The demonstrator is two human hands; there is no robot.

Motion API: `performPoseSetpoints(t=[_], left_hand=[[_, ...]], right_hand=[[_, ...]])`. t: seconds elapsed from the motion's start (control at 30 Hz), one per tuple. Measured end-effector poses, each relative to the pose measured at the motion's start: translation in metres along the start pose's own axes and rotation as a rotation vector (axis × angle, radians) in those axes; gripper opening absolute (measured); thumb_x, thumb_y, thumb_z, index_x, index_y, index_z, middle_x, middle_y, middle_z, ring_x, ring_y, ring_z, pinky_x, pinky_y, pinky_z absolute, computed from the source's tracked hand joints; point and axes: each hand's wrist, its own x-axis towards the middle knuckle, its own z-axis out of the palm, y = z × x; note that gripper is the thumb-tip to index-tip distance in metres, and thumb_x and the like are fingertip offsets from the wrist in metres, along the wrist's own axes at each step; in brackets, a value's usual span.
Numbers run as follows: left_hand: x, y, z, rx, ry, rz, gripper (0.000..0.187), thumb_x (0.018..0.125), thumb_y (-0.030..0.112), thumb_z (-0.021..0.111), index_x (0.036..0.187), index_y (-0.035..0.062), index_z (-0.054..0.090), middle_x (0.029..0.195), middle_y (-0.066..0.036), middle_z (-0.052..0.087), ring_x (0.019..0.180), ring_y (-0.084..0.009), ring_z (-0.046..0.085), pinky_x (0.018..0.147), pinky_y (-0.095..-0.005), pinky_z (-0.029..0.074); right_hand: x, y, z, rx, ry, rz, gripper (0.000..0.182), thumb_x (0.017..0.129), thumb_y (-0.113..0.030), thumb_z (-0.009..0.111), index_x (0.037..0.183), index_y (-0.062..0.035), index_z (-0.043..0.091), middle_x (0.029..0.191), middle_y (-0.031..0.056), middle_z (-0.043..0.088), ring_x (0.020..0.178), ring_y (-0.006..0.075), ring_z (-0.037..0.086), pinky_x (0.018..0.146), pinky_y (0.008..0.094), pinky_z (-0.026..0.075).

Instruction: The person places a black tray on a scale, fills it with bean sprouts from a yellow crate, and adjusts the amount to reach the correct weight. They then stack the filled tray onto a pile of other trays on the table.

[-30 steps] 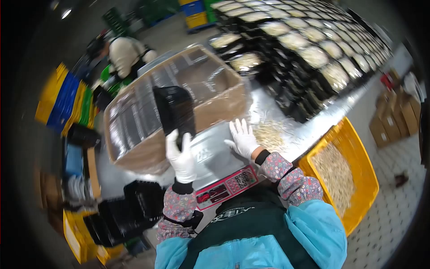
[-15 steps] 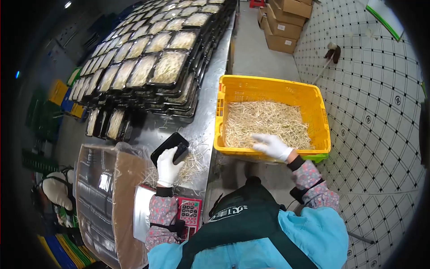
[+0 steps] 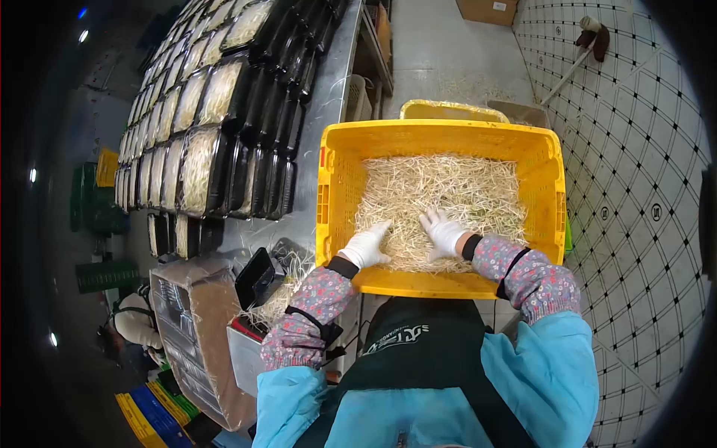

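Bean sprouts (image 3: 452, 183) fill much of a yellow plastic crate (image 3: 441, 282) in front of me. At the crate's near left side, my left hand (image 3: 366, 245), in a white glove, touches the sprouts with thumb and fingers apart. My right hand (image 3: 444, 233), gloved too, rests on the sprouts nearer the middle, fingers spread. Neither hand has a visible clump in it; the undersides of the fingers are hidden. Left of the crate, an empty black tray (image 3: 256, 278) sits tilted, with loose sprouts (image 3: 280, 295) beside it.
Packed sprout trays (image 3: 216, 93) stand in tall stacks on the metal table (image 3: 317, 112). A plastic-lined cardboard box (image 3: 213, 317) holds nested trays at the left. Behind the crate is another yellow container (image 3: 452, 110). Another person (image 3: 137, 321) is at the far left.
My left hand has left the black tray and moved right into the crate. My right hand is still over the sprouts, fingers now pointing more forward. The view has shifted.
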Motion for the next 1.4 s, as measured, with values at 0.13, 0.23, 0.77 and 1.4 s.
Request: performPoseSetpoints(t=[0.13, 0.23, 0.77, 1.4], left_hand=[[0.032, -0.008, 0.018, -0.17, -0.012, -0.109, 0.098, 0.071, 0.026, 0.083, 0.152, 0.0045, 0.031, 0.147, -0.026, 0.043, 0.133, -0.0381, 0.047, 0.11, -0.0392, 0.039], [0.043, -0.014, 0.007, -0.279, -0.032, -0.256, 0.095, 0.073, 0.027, 0.082, 0.151, 0.0066, 0.034, 0.147, -0.027, 0.043, 0.134, -0.0374, 0.046, 0.111, -0.0385, 0.038], [0.237, -0.012, 0.02, 0.035, 0.224, 0.001, 0.097, 0.071, 0.029, 0.081, 0.151, 0.0046, 0.031, 0.151, -0.024, 0.036, 0.138, -0.0416, 0.037, 0.115, -0.0455, 0.033], [0.19, -0.006, 0.063, 0.155, -0.021, -0.046, 0.07, 0.096, 0.058, 0.045, 0.132, -0.0013, 0.053, 0.153, -0.024, 0.035, 0.144, -0.0462, 0.024, 0.113, -0.0628, 0.023]], right_hand=[[-0.007, -0.023, 0.002, -0.239, -0.059, -0.167, 0.106, 0.072, -0.037, 0.082, 0.153, -0.0025, 0.022, 0.157, 0.0283, 0.022, 0.139, 0.0526, 0.032, 0.099, 0.0605, 0.045], [0.019, -0.005, 0.039, -0.129, 0.124, -0.261, 0.084, 0.078, -0.02, 0.073, 0.149, -0.0036, 0.03, 0.152, 0.029, 0.032, 0.124, 0.0509, 0.051, 0.087, 0.0525, 0.054], [0.085, 0.147, -0.039, 0.155, 0.365, 0.337, 0.053, 0.083, -0.032, 0.068, 0.13, -0.012, 0.059, 0.132, 0.0155, 0.058, 0.124, 0.0343, 0.053, 0.1, 0.0451, 0.046], [0.044, 0.086, -0.028, 0.139, 0.001, 0.166, 0.059, 0.099, -0.044, 0.046, 0.144, -0.0057, 0.041, 0.152, 0.0181, 0.037, 0.143, 0.0382, 0.03, 0.106, 0.0677, 0.03]])
